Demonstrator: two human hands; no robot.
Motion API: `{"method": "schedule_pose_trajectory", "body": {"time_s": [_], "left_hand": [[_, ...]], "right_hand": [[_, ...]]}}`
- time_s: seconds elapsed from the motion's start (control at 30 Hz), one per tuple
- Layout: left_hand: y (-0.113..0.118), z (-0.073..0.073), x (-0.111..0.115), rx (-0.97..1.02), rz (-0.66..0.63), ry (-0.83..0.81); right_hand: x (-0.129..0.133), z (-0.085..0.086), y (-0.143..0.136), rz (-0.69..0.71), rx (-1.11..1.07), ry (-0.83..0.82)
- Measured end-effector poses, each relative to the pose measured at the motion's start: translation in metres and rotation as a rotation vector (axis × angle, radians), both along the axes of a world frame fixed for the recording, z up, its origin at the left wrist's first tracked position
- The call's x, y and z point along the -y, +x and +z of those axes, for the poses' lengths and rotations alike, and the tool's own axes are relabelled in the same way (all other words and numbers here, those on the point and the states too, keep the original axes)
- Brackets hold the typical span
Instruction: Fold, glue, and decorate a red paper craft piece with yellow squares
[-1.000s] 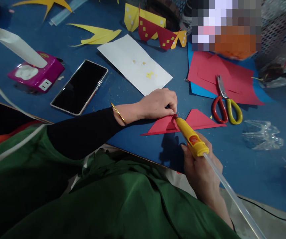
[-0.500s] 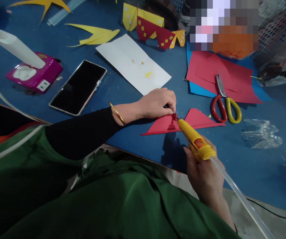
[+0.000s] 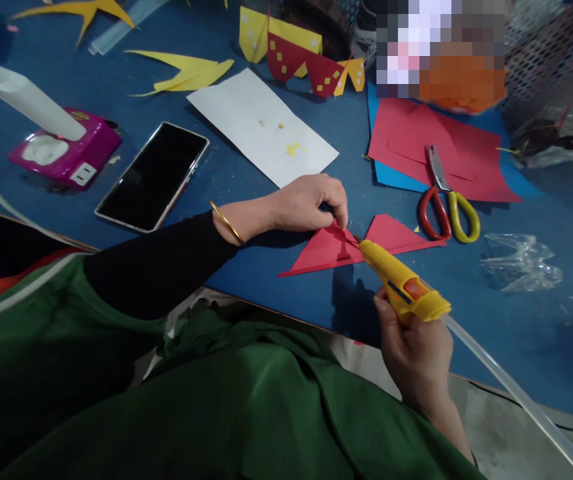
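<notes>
Lying pinched under left grip [image 3: 311, 203] is folded red paper [image 3: 329, 251]; right grip [image 3: 419, 363] holds glue gun [image 3: 399, 277].

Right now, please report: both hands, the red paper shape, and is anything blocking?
Left hand at red paper shape, upper edge. Right hand holding yellow glue gun, tip near paper, contact unclear. Scissors apart, not blocking.

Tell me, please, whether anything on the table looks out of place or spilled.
Yellow scraps lie scattered on the white sheet beyond the left hand, looking slightly untidy, perhaps spilled. Otherwise, nothing stands out.
</notes>
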State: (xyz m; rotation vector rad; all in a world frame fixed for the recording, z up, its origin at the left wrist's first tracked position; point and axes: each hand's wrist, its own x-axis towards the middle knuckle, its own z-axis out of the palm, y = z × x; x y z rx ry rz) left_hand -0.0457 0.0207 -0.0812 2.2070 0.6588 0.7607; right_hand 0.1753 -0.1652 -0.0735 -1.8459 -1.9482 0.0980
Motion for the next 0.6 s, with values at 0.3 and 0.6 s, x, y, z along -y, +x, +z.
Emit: {"method": "schedule_pose_trajectory", "body": {"time_s": [0.3,0.6], "left_hand": [[-0.001,-0.004,-0.004,-0.05,-0.036,0.052],[-0.008,0.0,-0.005,-0.132,-0.07,0.056]], "right_hand": [[0.002,0.001,0.0,0.0,0.013,-0.008],[0.009,0.012,0.009,-0.039,-0.44,-0.156]]}}
